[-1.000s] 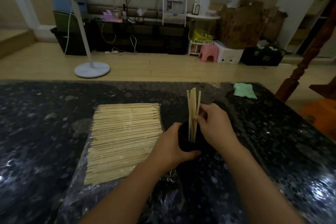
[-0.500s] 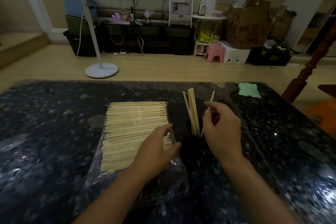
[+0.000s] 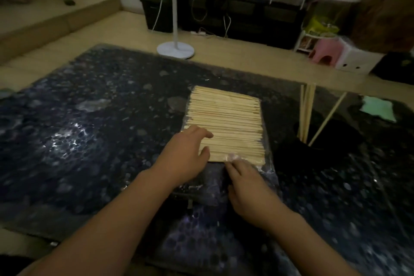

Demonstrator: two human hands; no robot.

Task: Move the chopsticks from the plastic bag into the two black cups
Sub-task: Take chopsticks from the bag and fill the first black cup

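Your dark speckled desk (image 3: 94,119) carries the plastic bag (image 3: 253,177) with the flat stack of chopsticks (image 3: 226,123) at its middle. Right of it stands a black cup (image 3: 300,152) with a few sticks upright inside. Your left hand (image 3: 186,154) rests loose-fingered on the stack's near left corner. Your right hand (image 3: 248,188) lies on the bag just below the stack, its fingers relaxed.
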